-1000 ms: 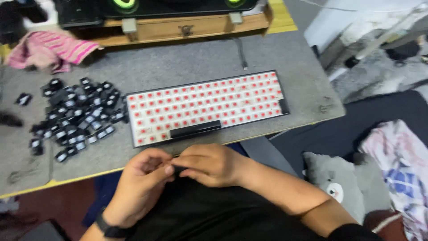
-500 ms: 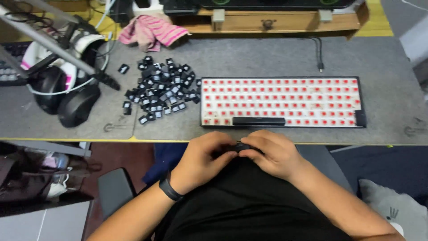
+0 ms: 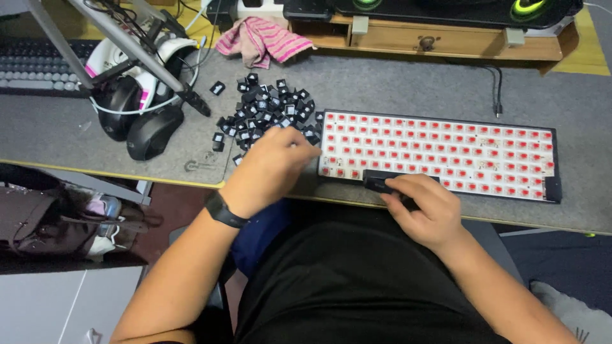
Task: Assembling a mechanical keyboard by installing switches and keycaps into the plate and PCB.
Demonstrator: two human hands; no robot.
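Where: at the lower middle of the frame, along the near edge of the grey desk mat, my two hands worked side by side.
Left hand: it reached over the lower edge of the pile of black keycaps; my fingers curled downward, but I cannot tell whether they had closed on a cap.
Right hand: my fingertips pressed on the long black key in the bottom row of the keyboard, fingers together, resting on it rather than gripping.
Keyboard: it lay right of centre, flat on the mat, its white plate showing rows of red switches.
Done: by my judgement nearly every cap was off; only the long bar and one dark cap at the lower right corner stayed mounted.
Left: the heap of loose caps sat apart from the board, at upper centre-left, none seated.
Around: a dark mouse and a white headset lay at upper left, a pink striped cloth at top centre.
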